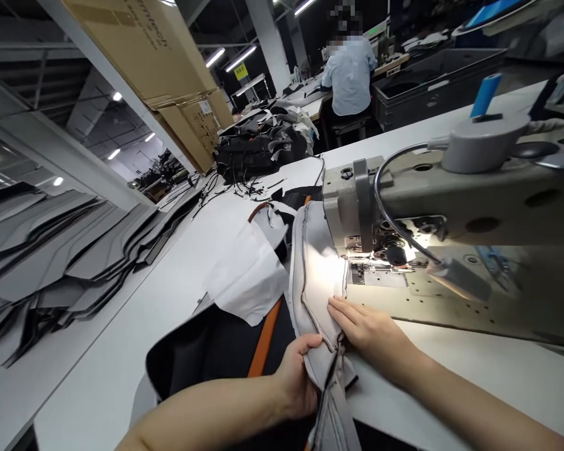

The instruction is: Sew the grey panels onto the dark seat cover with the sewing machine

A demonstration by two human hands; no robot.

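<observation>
A light grey fabric panel (313, 250) with dark seam lines lies beside the needle area of a sewing machine (376, 216), under its lamp. My left hand (301, 376) grips the panel's near left edge, thumb on top and fingers underneath. My right hand (371, 332) rests on the panel's right edge, fingers stretched out flat, just short of the needle plate. Below my hands the fabric narrows into a folded, bunched strip (333, 413). Black fabric with an orange strap (266, 341) spreads to the left, partly under a white sheet piece (247, 269).
Stacks of grey cut panels (75, 250) lie along the left. A dark heap of fabric pieces (267, 141) sits at the table's far end, near cardboard boxes (160, 69). Beyond, a seated person (350, 75) works beside a grey crate (432, 81). A gooseneck lamp (455, 279) hangs in front of the machine.
</observation>
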